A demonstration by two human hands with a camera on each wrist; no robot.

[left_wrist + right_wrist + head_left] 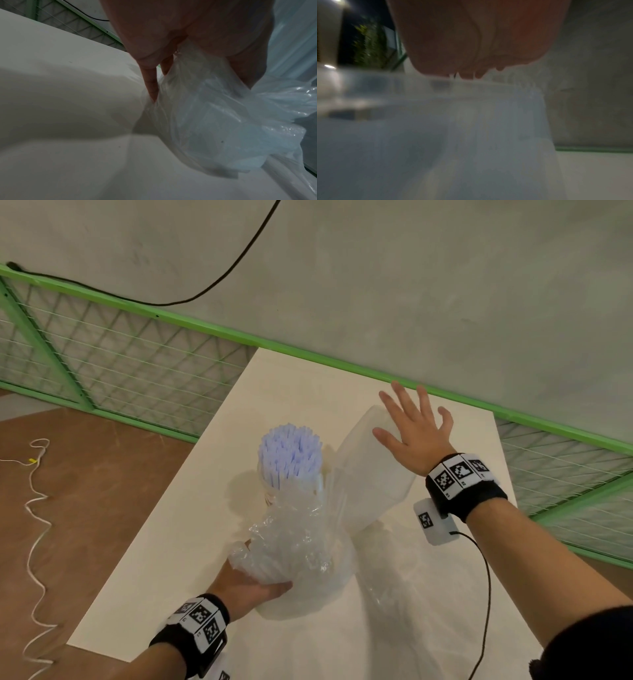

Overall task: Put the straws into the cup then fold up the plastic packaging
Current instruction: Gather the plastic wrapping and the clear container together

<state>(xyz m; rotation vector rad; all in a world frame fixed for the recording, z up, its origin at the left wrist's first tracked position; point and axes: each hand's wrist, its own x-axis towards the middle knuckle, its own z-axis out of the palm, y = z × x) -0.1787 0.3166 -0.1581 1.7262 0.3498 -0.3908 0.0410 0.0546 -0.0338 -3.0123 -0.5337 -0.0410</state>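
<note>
A thick bundle of pale blue straws point(289, 454) stands upright in the middle of the white table point(191, 508). Its lower part sits in a clear cup point(271, 488), mostly hidden behind the plastic. The clear plastic packaging point(294, 546) is bunched just in front of the straws. My left hand point(251, 583) grips this crumpled end point(214, 121) from below, with its fingers point(150, 82) curled into the film. A flatter stretch of the packaging point(371, 474) rises to the right. My right hand point(412, 428) lies on its upper part with fingers spread and straight. The right wrist view is blurred: a palm over pale film point(471, 121).
A green mesh fence point(113, 361) runs behind the table in front of a grey wall. A black cable point(219, 278) hangs over the wall. A white cord point(34, 508) lies on the brown floor to the left. More loose film point(411, 594) spreads over the table's near right.
</note>
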